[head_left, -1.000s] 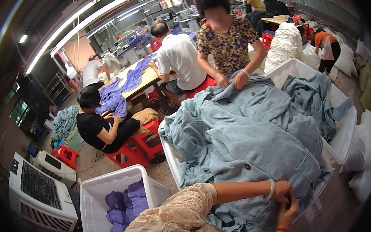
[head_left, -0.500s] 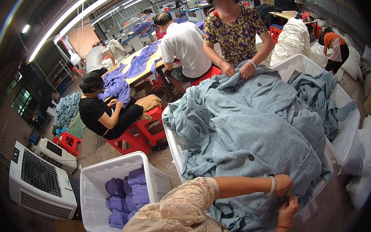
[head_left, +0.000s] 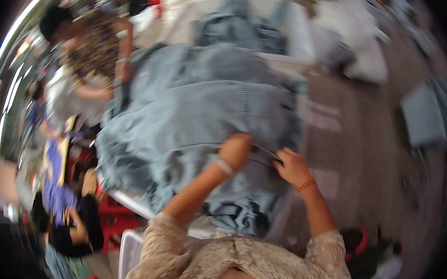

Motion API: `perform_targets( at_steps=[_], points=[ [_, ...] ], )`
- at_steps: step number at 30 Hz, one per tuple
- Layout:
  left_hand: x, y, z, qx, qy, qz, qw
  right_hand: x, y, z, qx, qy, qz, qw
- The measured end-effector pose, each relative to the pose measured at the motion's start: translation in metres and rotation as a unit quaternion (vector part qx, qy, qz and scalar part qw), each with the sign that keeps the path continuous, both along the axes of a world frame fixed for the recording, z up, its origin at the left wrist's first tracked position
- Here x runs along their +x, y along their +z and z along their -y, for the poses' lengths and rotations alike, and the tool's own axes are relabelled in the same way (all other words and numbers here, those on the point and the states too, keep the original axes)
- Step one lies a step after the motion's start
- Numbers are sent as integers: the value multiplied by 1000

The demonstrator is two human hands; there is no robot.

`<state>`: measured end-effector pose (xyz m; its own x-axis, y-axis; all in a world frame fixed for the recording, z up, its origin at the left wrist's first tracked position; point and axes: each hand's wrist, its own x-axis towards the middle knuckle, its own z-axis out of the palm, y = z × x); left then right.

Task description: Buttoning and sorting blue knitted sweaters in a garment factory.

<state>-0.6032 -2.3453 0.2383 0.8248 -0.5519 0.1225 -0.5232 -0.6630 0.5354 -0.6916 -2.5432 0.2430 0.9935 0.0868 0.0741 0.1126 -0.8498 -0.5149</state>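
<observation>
A grey-blue knit cardigan [head_left: 199,122] lies spread over a heap of like garments, in front of me. My left hand [head_left: 236,151], with a pale bangle at its wrist, is closed on the cardigan's edge. To its right, my right hand [head_left: 292,168], wearing a beaded bracelet, pinches the same edge, and a short stretch of fabric runs taut between them. Motion blur hides the finer detail of the fingers. Under the heap, the white bin [head_left: 136,204] shows only a strip of its rim.
Beyond the heap stands another white bin [head_left: 300,34] with grey-blue knits. A co-worker in a patterned top [head_left: 94,42] leans at the heap's left side. White sacks [head_left: 360,43] lie at the back right. A seated person [head_left: 77,228] and red stools [head_left: 113,222] are at lower left.
The view has swung to the right, so the co-workers now appear farther left. Both hands still hold the cardigan's edge, now a little farther apart.
</observation>
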Motion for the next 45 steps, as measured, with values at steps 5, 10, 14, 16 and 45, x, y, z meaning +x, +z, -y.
perform_targets(
  at_steps=[5, 10, 14, 16, 45],
  points=[
    [-4, 6, 57, -27, -72, 193, 978, -28, -13, 50, 31, -78, -35, 996],
    [-11, -20, 108, 78, -161, 122, 976, -36, -24, 45, 41, -88, 7, 995],
    [-5, -57, 125, 222, -98, 49, 969, -36, -34, 30, 42, -57, 72, 995],
    [-5, -80, 138, 220, -85, 38, 971, -39, -37, 31, 48, -54, 71, 995],
    [-28, -29, 89, -138, -130, -97, 977, -42, 5, 36, 180, -54, -70, 980]
  ],
)
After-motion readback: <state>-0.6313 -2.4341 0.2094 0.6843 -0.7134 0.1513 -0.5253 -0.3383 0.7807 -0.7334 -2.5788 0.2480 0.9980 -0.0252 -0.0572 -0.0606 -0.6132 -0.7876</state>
